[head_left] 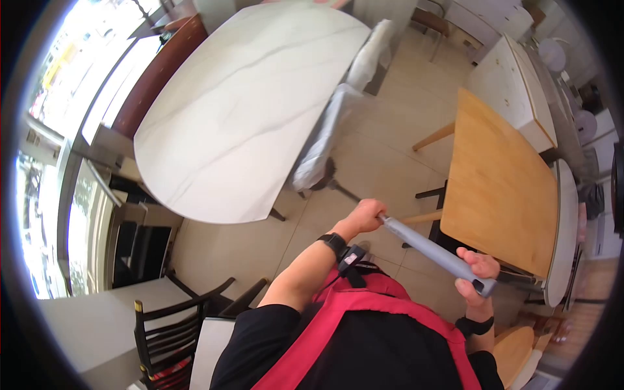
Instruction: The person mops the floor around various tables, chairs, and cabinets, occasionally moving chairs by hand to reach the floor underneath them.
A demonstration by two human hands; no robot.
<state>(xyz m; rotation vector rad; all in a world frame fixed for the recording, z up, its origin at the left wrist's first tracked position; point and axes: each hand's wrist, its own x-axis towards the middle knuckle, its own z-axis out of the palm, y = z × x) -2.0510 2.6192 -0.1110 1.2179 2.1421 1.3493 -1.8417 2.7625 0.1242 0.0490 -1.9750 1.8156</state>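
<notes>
My left hand (367, 215) is wrapped round a long-handled duster, near the top of its thick blue-grey handle (426, 247). My right hand (478, 273) loosely holds the butt end, which has a hole in it, between thumb and fingers. Beyond my left fist a thin dark rod leads to the duster's dark, brushy head (325, 175), partly hidden. That head is low, against a plastic-wrapped chair (320, 153) beside the white marbled table (253, 110).
A second plastic-covered chair (372, 55) stands along the table's right side. To the right is a wooden table (500, 188), with a white drawer cabinet (510, 88) behind it. A black slatted chair (172, 335) is at the lower left.
</notes>
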